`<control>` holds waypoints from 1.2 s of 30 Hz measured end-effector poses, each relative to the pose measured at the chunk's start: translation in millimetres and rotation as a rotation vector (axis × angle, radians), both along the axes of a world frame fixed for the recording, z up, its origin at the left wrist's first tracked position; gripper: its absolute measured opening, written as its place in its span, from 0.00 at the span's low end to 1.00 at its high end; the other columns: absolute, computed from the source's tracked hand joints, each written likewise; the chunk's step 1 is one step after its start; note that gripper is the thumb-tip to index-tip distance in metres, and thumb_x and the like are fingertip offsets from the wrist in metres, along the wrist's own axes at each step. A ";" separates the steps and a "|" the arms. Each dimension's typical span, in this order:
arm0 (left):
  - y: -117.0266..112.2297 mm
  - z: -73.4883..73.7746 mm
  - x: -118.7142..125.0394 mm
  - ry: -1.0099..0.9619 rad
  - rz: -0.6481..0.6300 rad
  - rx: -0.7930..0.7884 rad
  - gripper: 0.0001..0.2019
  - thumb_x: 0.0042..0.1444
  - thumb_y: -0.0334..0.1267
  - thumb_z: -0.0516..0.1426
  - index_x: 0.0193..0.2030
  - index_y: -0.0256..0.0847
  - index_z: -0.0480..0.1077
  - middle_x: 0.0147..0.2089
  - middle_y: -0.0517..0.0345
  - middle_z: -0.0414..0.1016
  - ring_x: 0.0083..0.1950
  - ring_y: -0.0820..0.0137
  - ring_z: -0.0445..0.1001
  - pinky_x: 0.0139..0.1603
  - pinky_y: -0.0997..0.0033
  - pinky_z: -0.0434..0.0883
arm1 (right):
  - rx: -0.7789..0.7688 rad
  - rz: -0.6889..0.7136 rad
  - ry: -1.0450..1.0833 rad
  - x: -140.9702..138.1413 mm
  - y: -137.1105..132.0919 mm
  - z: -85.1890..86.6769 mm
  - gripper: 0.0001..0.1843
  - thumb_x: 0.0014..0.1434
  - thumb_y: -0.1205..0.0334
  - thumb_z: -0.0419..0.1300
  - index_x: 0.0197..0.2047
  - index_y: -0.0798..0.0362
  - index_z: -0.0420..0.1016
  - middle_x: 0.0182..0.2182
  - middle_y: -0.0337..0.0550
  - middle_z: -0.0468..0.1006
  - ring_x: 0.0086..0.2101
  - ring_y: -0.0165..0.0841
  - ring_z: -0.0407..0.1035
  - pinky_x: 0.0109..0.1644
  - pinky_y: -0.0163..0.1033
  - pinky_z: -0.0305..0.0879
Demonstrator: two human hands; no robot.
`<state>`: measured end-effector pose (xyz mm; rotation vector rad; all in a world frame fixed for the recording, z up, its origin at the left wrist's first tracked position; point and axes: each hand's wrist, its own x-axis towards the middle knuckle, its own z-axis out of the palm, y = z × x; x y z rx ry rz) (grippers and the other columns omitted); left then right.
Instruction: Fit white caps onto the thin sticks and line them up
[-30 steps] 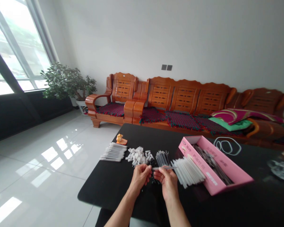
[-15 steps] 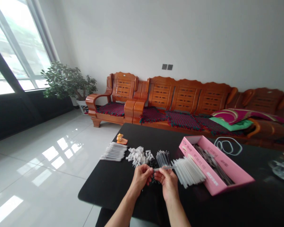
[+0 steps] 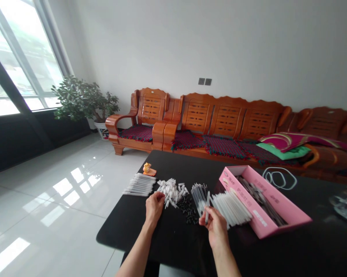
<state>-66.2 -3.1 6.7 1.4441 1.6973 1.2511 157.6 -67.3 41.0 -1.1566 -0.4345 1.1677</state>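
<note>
My right hand [image 3: 214, 223] pinches a pale pen barrel [image 3: 208, 202], which points up and away from me. Just behind it lies a fan of thin pen refills [image 3: 200, 194]; to its right is a row of translucent pen barrels [image 3: 232, 209]. My left hand [image 3: 155, 206] is at the left edge of a heap of white pen caps [image 3: 171, 189], fingers curled and pressed together; whatever is between the fingertips is too small to make out. Small black plugs [image 3: 187, 209] lie scattered between my hands. Pens [image 3: 140, 184] lie side by side beyond my left hand.
An orange toy figure [image 3: 147, 168] stands behind the pens. On the black table [image 3: 127, 227], a pink box [image 3: 260, 223] with dark strips inside sits at right, near white loops [image 3: 290, 181] and a clear bag [image 3: 346, 207]. A wooden sofa [image 3: 198, 115] stands behind.
My hands have moved apart from the pen barrel they held together. The left went left to the white caps; the right keeps the barrel, now tilted upright. The black plugs are uncovered.
</note>
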 end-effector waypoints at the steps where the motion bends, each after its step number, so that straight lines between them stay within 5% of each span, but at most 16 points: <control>1: -0.4 -0.3 1.0 0.076 -0.013 0.007 0.04 0.49 0.32 0.59 0.30 0.40 0.76 0.28 0.57 0.77 0.31 0.69 0.73 0.34 0.74 0.64 | -0.005 0.004 -0.016 -1.1 -0.6 -1.2 0.13 0.43 0.57 0.68 0.27 0.56 0.72 0.14 0.34 0.71 0.14 0.28 0.65 0.17 0.33 0.63; 9: -10.2 -4.8 17.4 0.454 -0.029 -0.042 0.03 0.54 0.35 0.59 0.33 0.41 0.74 0.36 0.55 0.76 0.36 0.68 0.72 0.35 0.73 0.58 | -0.007 0.059 -0.042 -1.7 -2.0 -5.0 0.14 0.45 0.56 0.67 0.30 0.57 0.73 0.13 0.32 0.68 0.13 0.26 0.61 0.16 0.31 0.57; 18: -15.1 -2.4 17.9 0.503 -0.090 -0.060 0.07 0.53 0.30 0.56 0.38 0.41 0.73 0.39 0.52 0.75 0.39 0.65 0.73 0.38 0.72 0.61 | 0.021 0.127 -0.065 -9.3 -3.4 -2.2 0.14 0.46 0.54 0.66 0.29 0.57 0.72 0.13 0.33 0.68 0.13 0.27 0.60 0.16 0.31 0.55; 21: -15.2 8.8 19.8 0.288 -0.048 -0.025 0.10 0.52 0.32 0.57 0.41 0.40 0.75 0.36 0.52 0.75 0.38 0.65 0.73 0.38 0.71 0.63 | 0.042 0.190 -0.108 -14.1 -5.2 2.2 0.15 0.47 0.53 0.65 0.30 0.57 0.72 0.12 0.33 0.67 0.13 0.26 0.59 0.16 0.31 0.53; 26: -8.7 28.5 22.9 -0.532 -0.148 -0.112 0.17 0.48 0.46 0.62 0.40 0.35 0.77 0.20 0.63 0.66 0.19 0.76 0.63 0.21 0.77 0.59 | 0.080 0.321 -0.231 -27.5 -10.7 10.3 0.15 0.51 0.52 0.61 0.30 0.57 0.72 0.10 0.28 0.59 0.11 0.22 0.49 0.15 0.29 0.42; 29: -7.1 33.0 24.9 -0.936 -0.165 -0.167 0.19 0.42 0.46 0.67 0.37 0.33 0.76 0.21 0.65 0.65 0.20 0.81 0.61 0.20 0.82 0.58 | 0.066 0.396 -0.330 -36.8 -15.7 11.6 0.13 0.54 0.53 0.58 0.29 0.56 0.72 0.12 0.26 0.53 0.12 0.22 0.43 0.15 0.30 0.38; 36: -11.2 35.7 27.5 -1.206 -0.179 -0.220 0.16 0.42 0.39 0.69 0.34 0.33 0.73 0.29 0.59 0.71 0.23 0.83 0.66 0.21 0.86 0.64 | 0.205 0.391 -0.735 -44.9 -19.7 15.6 0.12 0.56 0.59 0.55 0.25 0.54 0.69 0.17 0.32 0.57 0.20 0.26 0.50 0.23 0.33 0.44</control>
